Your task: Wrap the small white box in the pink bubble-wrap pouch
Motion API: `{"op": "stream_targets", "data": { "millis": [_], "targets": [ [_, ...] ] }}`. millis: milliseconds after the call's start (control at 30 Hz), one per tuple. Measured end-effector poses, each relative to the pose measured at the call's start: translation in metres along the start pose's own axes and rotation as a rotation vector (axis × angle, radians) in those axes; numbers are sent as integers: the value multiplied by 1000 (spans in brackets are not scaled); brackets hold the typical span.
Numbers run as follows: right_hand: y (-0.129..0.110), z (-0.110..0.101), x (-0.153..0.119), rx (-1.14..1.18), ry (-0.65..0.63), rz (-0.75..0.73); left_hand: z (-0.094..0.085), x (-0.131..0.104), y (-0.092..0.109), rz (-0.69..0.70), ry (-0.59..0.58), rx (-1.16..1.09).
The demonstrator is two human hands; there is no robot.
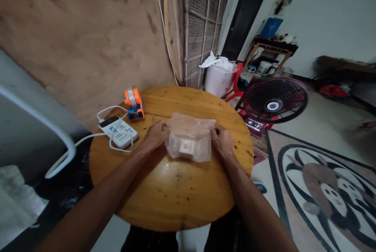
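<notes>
A sheet of bubble wrap lies across the middle of the round wooden table. Under its near part, a small pale box with a red mark shows through the film. My left hand pinches the left edge of the wrap, its fingers closed. At the opposite edge, my right hand grips the wrap between thumb and fingers. Both forearms reach in from the near side. The underside of the box is hidden.
An orange and blue tape dispenser stands at the table's back left. Beside it lies a white power bank with looped cables. A dark red fan is right of the wooden table. Behind are a white sack and red chair.
</notes>
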State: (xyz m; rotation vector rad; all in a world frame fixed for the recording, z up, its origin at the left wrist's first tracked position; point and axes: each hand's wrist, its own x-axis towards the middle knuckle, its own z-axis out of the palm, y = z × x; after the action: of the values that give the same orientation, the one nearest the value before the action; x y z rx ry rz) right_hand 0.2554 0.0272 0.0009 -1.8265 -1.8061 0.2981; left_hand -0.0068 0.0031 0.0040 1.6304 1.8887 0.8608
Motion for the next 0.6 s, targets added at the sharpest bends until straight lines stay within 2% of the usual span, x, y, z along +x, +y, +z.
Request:
{"op": "stream_targets", "data": {
  "millis": [67,133,200,267,300,333,400,500,600],
  "targets": [
    [-2,-1,-1,-54,-23,6,-1,-1,3,-3,2,17],
    [-4,-1,-1,-74,-38,10,-5,-8,11,34,64,38],
    [-4,-1,-1,-74,-38,11,-9,-21,24,174,250,66],
    [-2,0,0,-64,-30,6,-11,-35,37,384,283,69],
    [-2,1,0,-56,-26,-1,-10,-40,43,485,234,52],
    [-1,1,1,-49,-22,-8,-8,-43,46,576,135,41],
    [1,3,2,-40,-18,-14,-3,-45,48,684,-36,84],
    [3,4,3,-37,-3,-9,1,-38,41,631,-114,195],
    [3,5,5,-27,1,-6,-8,-34,37,529,-136,227]
  ]
}}
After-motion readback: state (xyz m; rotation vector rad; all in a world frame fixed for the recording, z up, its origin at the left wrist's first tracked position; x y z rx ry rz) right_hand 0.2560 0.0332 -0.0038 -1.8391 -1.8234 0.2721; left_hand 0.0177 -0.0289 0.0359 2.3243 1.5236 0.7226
